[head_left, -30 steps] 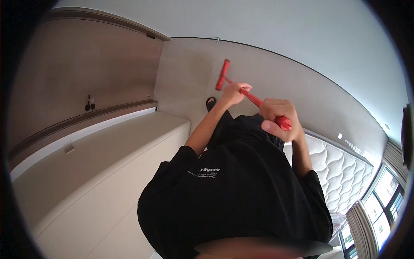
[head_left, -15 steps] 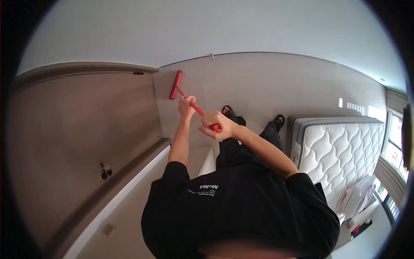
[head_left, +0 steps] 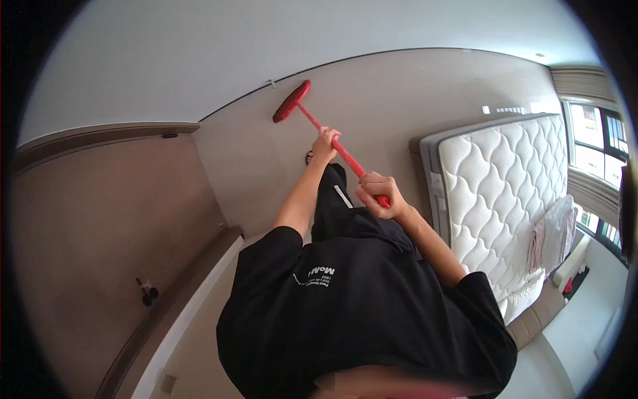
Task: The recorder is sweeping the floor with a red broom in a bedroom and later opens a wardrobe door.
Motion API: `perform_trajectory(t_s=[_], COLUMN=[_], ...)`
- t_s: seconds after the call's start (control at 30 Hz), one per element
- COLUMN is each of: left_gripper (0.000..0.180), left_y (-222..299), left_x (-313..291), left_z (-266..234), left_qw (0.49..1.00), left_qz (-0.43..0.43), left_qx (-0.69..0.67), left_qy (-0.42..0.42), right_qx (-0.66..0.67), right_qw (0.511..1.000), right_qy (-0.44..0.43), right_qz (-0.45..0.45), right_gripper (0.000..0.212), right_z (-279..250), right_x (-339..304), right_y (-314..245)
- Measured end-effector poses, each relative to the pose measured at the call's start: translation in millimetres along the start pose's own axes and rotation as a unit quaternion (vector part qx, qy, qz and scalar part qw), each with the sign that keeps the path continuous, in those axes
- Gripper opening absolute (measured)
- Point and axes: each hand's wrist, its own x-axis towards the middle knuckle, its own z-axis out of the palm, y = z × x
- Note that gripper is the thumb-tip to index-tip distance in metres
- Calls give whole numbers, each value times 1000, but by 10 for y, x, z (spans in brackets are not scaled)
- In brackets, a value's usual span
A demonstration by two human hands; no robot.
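A red broom [head_left: 349, 158] slants across the middle of the view, its wide head [head_left: 292, 102] up off to the far left over the beige floor, close to the wall's foot. Whether the bristles touch the floor I cannot tell. My left hand [head_left: 325, 143] is wrapped round the handle partway down. My right hand [head_left: 382, 194] grips it near the top, and the rounded red end pokes out beside the fingers.
On the right a white quilted mattress [head_left: 502, 179] lies on a bed, with a plastic-wrapped bundle [head_left: 553, 229] on it. A brown door [head_left: 113, 219] fills the left side. A small door stop [head_left: 272, 84] is at the far wall. Windows [head_left: 598, 146] are at the right edge.
The broom head has swung from near the door toward the right and the far wall. Both hands have shifted right with the handle still gripped. The view has turned, and one foot is now hidden.
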Motion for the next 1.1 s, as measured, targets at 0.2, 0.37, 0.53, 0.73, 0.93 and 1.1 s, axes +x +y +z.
perform_trajectory(t_s=[0.2, 0.37, 0.53, 0.73, 0.93, 1.1], left_gripper=[9, 25, 27, 37, 23, 22], left_y=[1147, 2142, 2793, 3089, 3012, 2526], left_x=[-717, -1849, -2305, -1427, 297, 1670], left_z=[1354, 1862, 1747, 1185, 767, 974], left_qw=[966, 920, 892, 873, 908, 934], left_qz=[238, 290, 257, 332, 331, 292], left_qx=[-81, -98, 90, 155, 136, 77], left_qy=[-61, -244, -362, -322, -219, -191], right_qx=[-62, -69, -100, -65, -146, -218], right_qw=[961, 924, 922, 924, 914, 893], right_qy=[246, 318, 317, 375, 379, 393], right_qz=[113, 201, 200, 36, -25, 19], right_gripper=[23, 28, 31, 30, 23, 20], right_z=[-527, -761, -944, -1069, -1269, -1642], right_x=[-1483, -2355, -2573, -2059, -975, 90], right_y=[-940, -1919, -2263, -2149, -1187, 462])
